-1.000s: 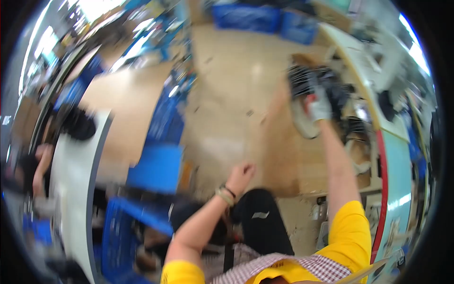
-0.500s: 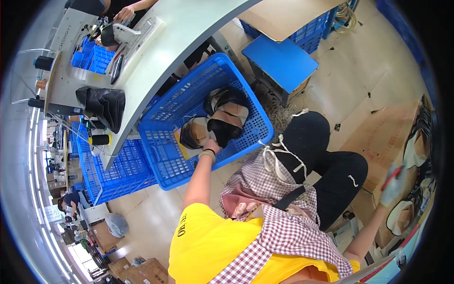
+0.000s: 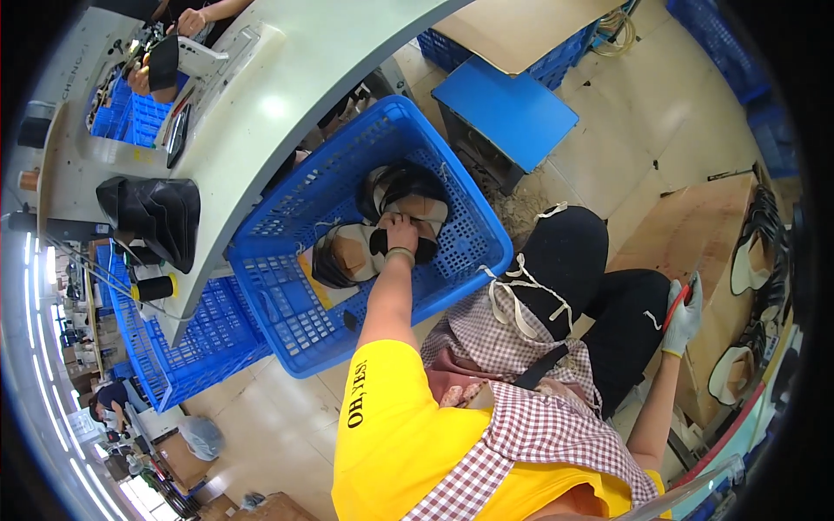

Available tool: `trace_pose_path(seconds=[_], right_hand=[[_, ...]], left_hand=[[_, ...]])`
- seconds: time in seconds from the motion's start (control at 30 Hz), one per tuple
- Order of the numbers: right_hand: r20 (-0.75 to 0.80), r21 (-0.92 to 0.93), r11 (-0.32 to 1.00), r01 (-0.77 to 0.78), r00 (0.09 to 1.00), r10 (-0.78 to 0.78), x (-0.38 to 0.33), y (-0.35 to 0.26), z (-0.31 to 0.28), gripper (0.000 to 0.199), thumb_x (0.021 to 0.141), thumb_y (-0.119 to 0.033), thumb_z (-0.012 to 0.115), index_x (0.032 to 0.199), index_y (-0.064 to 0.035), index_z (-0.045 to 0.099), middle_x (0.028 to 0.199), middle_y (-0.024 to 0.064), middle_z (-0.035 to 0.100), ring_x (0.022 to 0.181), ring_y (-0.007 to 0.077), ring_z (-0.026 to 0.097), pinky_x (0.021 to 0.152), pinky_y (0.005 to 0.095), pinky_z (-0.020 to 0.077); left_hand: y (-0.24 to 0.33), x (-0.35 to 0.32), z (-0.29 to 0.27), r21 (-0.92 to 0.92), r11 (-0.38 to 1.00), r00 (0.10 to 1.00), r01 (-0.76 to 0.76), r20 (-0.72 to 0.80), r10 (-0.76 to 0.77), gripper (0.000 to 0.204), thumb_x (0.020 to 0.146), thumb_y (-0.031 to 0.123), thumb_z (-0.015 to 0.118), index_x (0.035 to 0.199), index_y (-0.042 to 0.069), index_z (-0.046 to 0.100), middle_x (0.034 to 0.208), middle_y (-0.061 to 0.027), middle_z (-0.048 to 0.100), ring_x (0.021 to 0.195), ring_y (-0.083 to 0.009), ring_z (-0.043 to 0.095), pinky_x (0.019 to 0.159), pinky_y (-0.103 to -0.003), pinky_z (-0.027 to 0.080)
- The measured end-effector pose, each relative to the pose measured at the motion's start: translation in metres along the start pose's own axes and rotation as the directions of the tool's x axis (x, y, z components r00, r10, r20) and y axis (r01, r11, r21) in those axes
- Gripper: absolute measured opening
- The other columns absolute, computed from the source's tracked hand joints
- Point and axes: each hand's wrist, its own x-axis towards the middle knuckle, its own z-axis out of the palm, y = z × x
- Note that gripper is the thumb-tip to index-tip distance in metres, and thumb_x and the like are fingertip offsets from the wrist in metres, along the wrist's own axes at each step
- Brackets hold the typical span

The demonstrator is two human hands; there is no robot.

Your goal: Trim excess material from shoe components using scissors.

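Note:
My left hand (image 3: 401, 234) reaches down into a blue plastic crate (image 3: 291, 326) and closes on a black and tan shoe upper (image 3: 415, 195). A second upper (image 3: 334, 256) lies beside it in the crate. My right hand (image 3: 684, 319), in a pale glove, hangs out to the right by my knee and grips a red-handled tool (image 3: 673, 304). It sits next to a cardboard sheet (image 3: 699, 230).
A grey curved worktable (image 3: 278, 95) stands over the crate, with a black folded stack (image 3: 152, 217) and a thread spool (image 3: 156, 287) on it. More blue crates (image 3: 187, 352) and a blue lid (image 3: 508, 108) are nearby. Shoe uppers (image 3: 754, 256) line the right bench. Another person's hands (image 3: 193, 19) work at the top.
The view swung from the right bench to the crate on my left. My left hand went into the crate; my right hand dropped from the bench to beside my knee.

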Motion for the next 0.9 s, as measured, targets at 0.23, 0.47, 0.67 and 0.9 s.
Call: trace_pose_path(seconds=[0.23, 0.47, 0.67, 0.9], right_hand=[[-0.025, -0.035, 0.999, -0.027, 0.999, 0.026, 0.002, 0.005, 0.004, 0.052, 0.088, -0.018, 0.066, 0.131, 0.0041, 0.047, 0.127, 0.0142, 0.056, 0.116, 0.0188, 0.053, 0.100, 0.0298, 0.0387], [-0.062, -0.084, 0.996, 0.003, 0.998, -0.008, 0.000, -0.003, 0.003, 0.051, 0.087, -0.017, 0.067, 0.130, 0.0037, 0.049, 0.126, 0.0137, 0.056, 0.114, 0.0188, 0.054, 0.099, 0.0295, 0.0400], [-0.084, 0.300, 0.953, 0.032, 0.996, -0.007, -0.029, -0.008, -0.007, 0.049, 0.083, -0.008, 0.071, 0.127, 0.0038, 0.051, 0.114, 0.0108, 0.060, 0.103, 0.0161, 0.056, 0.091, 0.0279, 0.0448], [0.378, 0.630, 0.708, -0.319, 0.922, 0.079, -0.059, -0.103, -0.009, 0.051, 0.085, -0.003, 0.054, 0.134, 0.0012, 0.042, 0.087, 0.0056, 0.060, 0.071, 0.0104, 0.056, 0.062, 0.0225, 0.0476]], left_hand=[[-0.020, -0.042, -0.038, -0.202, 0.979, 0.989, -0.020, -0.145, -0.010, 0.019, 0.083, 0.015, 0.052, 0.081, 0.007, 0.069, 0.090, -0.0083, 0.063, 0.094, -0.0277, 0.057, 0.081, -0.043, 0.044], [-0.009, -0.088, -0.148, -0.483, 0.859, 0.816, -0.172, -0.558, -0.150, 0.017, 0.072, 0.003, 0.067, 0.088, 0.004, 0.061, 0.092, -0.0105, 0.060, 0.091, -0.0309, 0.058, 0.078, -0.041, 0.047], [0.046, -0.096, -0.285, -0.249, 0.844, 0.436, -0.475, -0.900, -0.020, 0.021, 0.073, 0.002, 0.067, 0.093, 0.004, 0.062, 0.110, -0.0088, 0.060, 0.112, -0.0301, 0.053, 0.100, -0.049, 0.039], [0.130, -0.137, -0.285, 0.011, 0.422, 0.223, -0.907, -0.837, 0.500, 0.014, 0.079, 0.011, 0.059, 0.091, 0.010, 0.065, 0.114, -0.0044, 0.063, 0.116, -0.0198, 0.053, 0.107, -0.043, 0.033]])
